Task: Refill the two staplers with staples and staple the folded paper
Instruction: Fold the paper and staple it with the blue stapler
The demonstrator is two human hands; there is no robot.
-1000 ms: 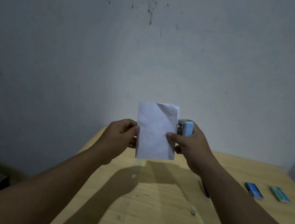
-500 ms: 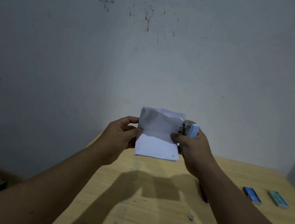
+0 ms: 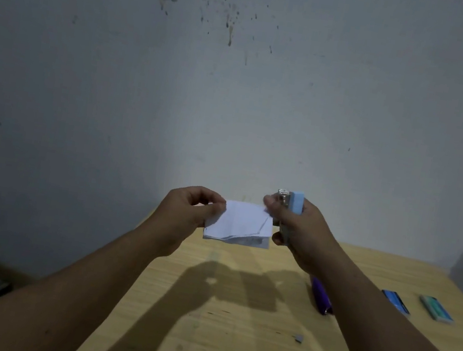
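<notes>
I hold a white folded paper (image 3: 241,225) in the air above the far end of the wooden table (image 3: 226,343). My left hand (image 3: 187,211) pinches its left edge. My right hand (image 3: 299,235) grips a light blue stapler (image 3: 294,205) upright, its metal head at the paper's upper right corner, and its thumb touches that corner. A purple stapler (image 3: 320,297) lies on the table below my right forearm, partly hidden by it.
Two staple boxes lie at the table's right: a dark blue one (image 3: 396,301) and a teal one (image 3: 436,308). A small grey scrap (image 3: 299,337) sits mid-table. A stained grey wall stands behind. Dark clutter lies on the floor at left.
The paper went from upright and flat to folded over, shorter and wider. Both hands sank slightly, and the right hand shifted right so the stapler now stands clear of the paper's edge.
</notes>
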